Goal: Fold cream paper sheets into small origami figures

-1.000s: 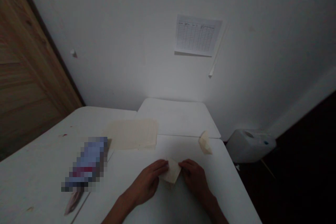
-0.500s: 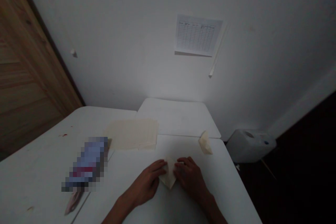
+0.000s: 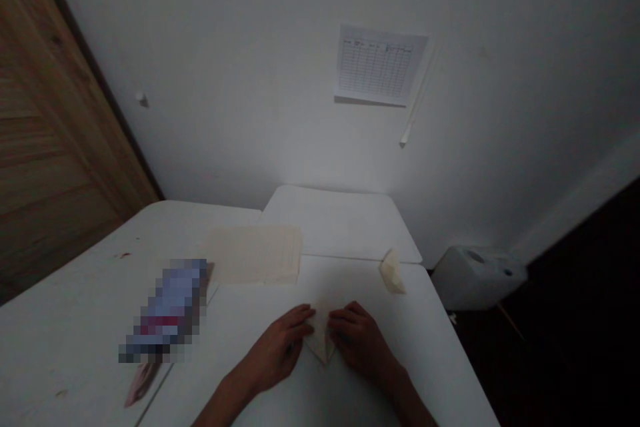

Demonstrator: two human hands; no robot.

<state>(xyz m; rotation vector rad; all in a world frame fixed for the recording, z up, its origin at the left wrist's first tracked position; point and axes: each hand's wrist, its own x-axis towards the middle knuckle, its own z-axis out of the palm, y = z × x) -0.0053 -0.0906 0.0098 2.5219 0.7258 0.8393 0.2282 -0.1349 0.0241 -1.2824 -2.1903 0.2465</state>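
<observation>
A small cream piece of folded paper (image 3: 321,332) lies on the white table with its pointed end towards me. My left hand (image 3: 283,349) grips its left edge, thumb and fingers closed on it. On the opposite side my right hand (image 3: 363,341) has bent fingers closed on the right edge and partly over the paper. The fingers cover both side edges, so the folds there are hidden. Beyond my right hand stands another folded paper piece (image 3: 393,272), creased and pointed. Further back on the left lies a pile of flat cream paper sheets (image 3: 253,255).
A blurred-out blue package (image 3: 173,303) lies on the left of the table (image 3: 240,407), above a pinkish item (image 3: 143,381). A printed sheet (image 3: 380,67) hangs on the wall. A whitish plastic container (image 3: 475,280) stands beyond the right edge; a wooden door (image 3: 55,113) is at left.
My right fingers have slid slightly left over the folded paper, and its right side now looks narrower. My left hand has barely moved.
</observation>
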